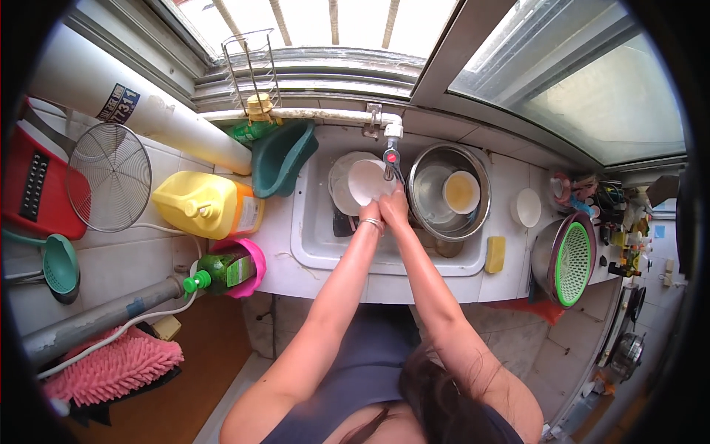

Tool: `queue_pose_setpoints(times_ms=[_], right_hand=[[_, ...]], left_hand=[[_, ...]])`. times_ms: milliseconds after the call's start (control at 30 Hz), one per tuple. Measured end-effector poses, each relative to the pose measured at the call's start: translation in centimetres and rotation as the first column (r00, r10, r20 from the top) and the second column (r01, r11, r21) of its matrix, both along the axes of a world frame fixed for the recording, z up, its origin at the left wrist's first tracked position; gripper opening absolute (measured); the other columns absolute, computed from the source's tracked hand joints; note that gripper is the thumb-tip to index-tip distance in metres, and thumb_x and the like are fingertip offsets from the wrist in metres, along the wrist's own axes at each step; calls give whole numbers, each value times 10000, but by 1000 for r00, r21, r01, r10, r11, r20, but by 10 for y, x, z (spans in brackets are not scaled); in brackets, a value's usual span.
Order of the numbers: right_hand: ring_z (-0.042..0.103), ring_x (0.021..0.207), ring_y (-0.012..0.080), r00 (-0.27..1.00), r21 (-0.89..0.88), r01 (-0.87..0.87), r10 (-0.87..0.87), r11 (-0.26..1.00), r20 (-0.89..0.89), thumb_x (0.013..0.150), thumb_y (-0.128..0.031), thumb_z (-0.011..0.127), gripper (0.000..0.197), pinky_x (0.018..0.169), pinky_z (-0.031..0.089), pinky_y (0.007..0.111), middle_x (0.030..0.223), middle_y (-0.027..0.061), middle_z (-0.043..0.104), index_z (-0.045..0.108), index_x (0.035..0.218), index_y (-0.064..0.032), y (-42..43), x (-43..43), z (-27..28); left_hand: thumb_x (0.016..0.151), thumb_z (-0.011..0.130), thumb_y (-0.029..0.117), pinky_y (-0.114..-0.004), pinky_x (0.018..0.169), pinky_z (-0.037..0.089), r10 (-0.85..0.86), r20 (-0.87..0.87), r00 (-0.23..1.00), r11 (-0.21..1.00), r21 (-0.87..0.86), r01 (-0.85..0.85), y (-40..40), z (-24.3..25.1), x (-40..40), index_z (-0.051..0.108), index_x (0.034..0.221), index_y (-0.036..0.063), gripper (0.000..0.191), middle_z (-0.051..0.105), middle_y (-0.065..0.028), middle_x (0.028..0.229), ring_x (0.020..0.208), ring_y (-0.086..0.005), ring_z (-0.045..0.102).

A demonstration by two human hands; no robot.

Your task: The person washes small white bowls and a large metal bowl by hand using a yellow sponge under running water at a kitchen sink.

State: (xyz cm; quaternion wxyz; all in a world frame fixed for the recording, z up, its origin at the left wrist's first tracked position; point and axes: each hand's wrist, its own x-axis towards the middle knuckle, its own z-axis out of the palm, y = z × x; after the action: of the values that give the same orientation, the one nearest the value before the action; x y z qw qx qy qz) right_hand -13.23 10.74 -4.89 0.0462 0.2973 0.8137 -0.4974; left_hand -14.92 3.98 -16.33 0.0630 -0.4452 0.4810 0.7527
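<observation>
My left hand (370, 211) and my right hand (394, 206) are close together under the tap (391, 158), over the white sink (321, 244). Both meet the near edge of a white bowl (367, 182), which my left hand appears to grip; the fingers are partly hidden. Behind that bowl lies a pale scalloped dish (339, 191) in the sink. To the right of my hands a steel basin (421, 213) holds water and a small white bowl (461, 192) with a yellowish inside. What my right fingers hold cannot be told.
A yellow sponge (495, 255) and a white bowl (526, 207) lie right of the sink, near stacked colanders (574, 265). At the left stand a teal plastic container (282, 161), a yellow jug (208, 204) and a green pump bottle (224, 272) in a pink basin (256, 266).
</observation>
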Motion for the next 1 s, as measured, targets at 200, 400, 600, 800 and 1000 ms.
queue_pose_setpoints(times_ms=[200,400,600,800,1000], right_hand=[[663,819,393,959,-135,265,-246,955,143,700,-87,525,449,744,514,439,920,255,654,503,1123,61,51,27,-23],[606,1015,439,978,0,20,-20,1000,205,734,-97,529,422,890,459,463,1021,291,638,513,1129,51,46,21,-19],[626,996,403,991,-76,127,-130,989,-35,726,-73,549,447,874,477,424,1024,259,649,504,1159,32,23,11,-23],[676,771,371,986,-276,124,-86,953,146,725,-86,569,442,695,537,419,906,246,662,505,1136,63,33,5,7],[650,555,266,965,-105,-80,103,991,239,750,-78,533,408,492,524,361,820,220,644,500,1121,88,16,5,41]], left_hand=[[873,612,128,-369,707,541,-447,-19,894,894,-51,446,27,45,0,664,1039,-69,263,693,-135,922,808,-228,668],[868,612,150,-354,661,523,-491,-153,858,869,-24,494,-2,19,2,661,1034,-56,270,679,-144,935,801,-232,657],[861,647,196,-356,613,531,-246,114,962,968,68,240,21,47,15,611,1140,-36,364,662,-121,1028,804,-218,654],[885,644,242,-346,555,539,-272,107,956,962,13,272,14,77,2,608,1120,-26,358,653,-78,796,578,-203,612],[845,652,167,-371,634,520,-637,-23,771,733,-328,596,-45,44,-19,675,1042,11,252,688,-89,797,674,-236,655]])
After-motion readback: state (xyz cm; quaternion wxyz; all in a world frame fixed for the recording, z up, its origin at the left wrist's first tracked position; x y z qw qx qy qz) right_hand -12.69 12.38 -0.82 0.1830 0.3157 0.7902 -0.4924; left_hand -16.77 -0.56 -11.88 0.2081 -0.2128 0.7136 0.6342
